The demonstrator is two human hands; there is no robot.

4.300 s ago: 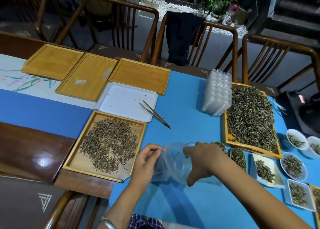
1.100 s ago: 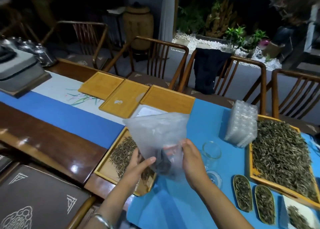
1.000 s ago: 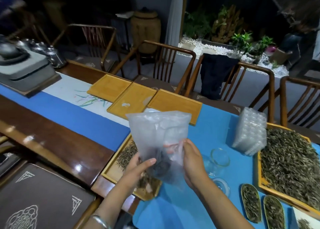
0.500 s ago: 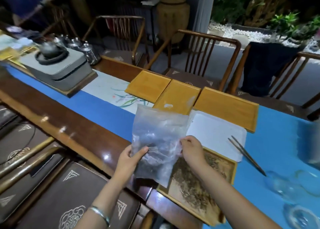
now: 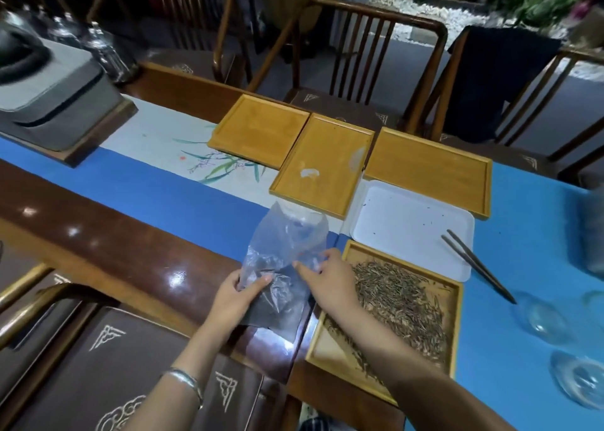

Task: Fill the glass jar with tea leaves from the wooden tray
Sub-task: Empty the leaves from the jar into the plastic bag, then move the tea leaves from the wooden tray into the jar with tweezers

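Observation:
A clear plastic bag (image 5: pixel 285 254) with dark tea leaves in its bottom is held low over the table's brown wooden edge. My left hand (image 5: pixel 233 296) pinches its left side. My right hand (image 5: pixel 328 280) holds its right side with fingers curled on the plastic. Just right of the bag lies the wooden tray (image 5: pixel 454 332) spread with tea leaves (image 5: pixel 395 296). The glass jar (image 5: pixel 542 319) lies blurred on the blue cloth at the far right, with another glass piece (image 5: pixel 581 381) below it.
A white tray (image 5: pixel 411 231) with wooden tongs (image 5: pixel 474 262) on its right corner sits behind the tea tray. Three empty wooden trays (image 5: pixel 327 166) line the far side. A grey tea set base (image 5: pixel 52 104) stands far left. Chairs ring the table.
The bag has come down from in front of me to just above the table edge, left of the tea tray. My view has swung left and down, pushing the glass jar to the right edge.

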